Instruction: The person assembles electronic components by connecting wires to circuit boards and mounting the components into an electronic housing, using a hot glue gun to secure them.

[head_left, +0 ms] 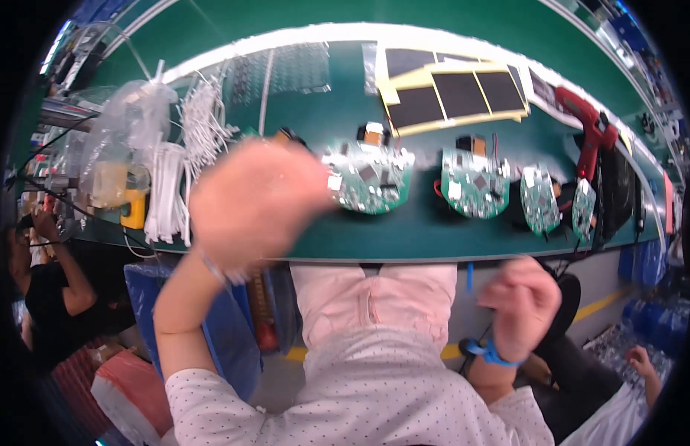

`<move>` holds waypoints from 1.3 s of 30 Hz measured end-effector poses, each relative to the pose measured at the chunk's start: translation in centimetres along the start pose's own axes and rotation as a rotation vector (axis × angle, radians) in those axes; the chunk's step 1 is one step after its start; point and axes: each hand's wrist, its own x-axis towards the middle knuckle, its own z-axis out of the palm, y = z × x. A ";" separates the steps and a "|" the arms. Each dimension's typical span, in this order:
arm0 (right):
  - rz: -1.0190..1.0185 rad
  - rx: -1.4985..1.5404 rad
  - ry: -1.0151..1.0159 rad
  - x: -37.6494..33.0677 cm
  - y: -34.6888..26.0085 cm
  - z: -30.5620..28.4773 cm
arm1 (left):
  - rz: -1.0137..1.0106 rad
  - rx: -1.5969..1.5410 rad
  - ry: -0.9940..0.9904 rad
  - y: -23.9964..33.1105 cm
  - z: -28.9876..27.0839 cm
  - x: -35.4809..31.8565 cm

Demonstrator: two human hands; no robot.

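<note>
My left hand (252,201) is raised over the left part of the green bench, blurred, with its back toward the camera; whether it holds anything is hidden. My right hand (522,305) hangs below the bench edge, fingers curled, a blue strap at its wrist. Several round green circuit boards lie in a row on the bench: one (368,177) just right of my left hand, another (475,182) further right, two smaller ones (539,199) beyond.
White cable ties (166,189) and clear bags (125,137) pile at the left. Black pads on yellow backing (456,93) lie at the back. A red power screwdriver (591,134) rests at the right. Other people work at both lower sides.
</note>
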 end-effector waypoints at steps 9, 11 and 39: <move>0.304 0.426 -0.442 1.5 2.5 4.2 | 0.031 -0.515 0.168 6.5 4.5 -1.8; 0.385 0.470 -0.445 1.5 2.5 3.8 | 0.051 -0.513 0.170 6.5 4.9 -1.6; -0.588 -0.986 -0.610 8.6 5.8 9.8 | -1.122 -0.857 0.482 8.0 3.7 -7.9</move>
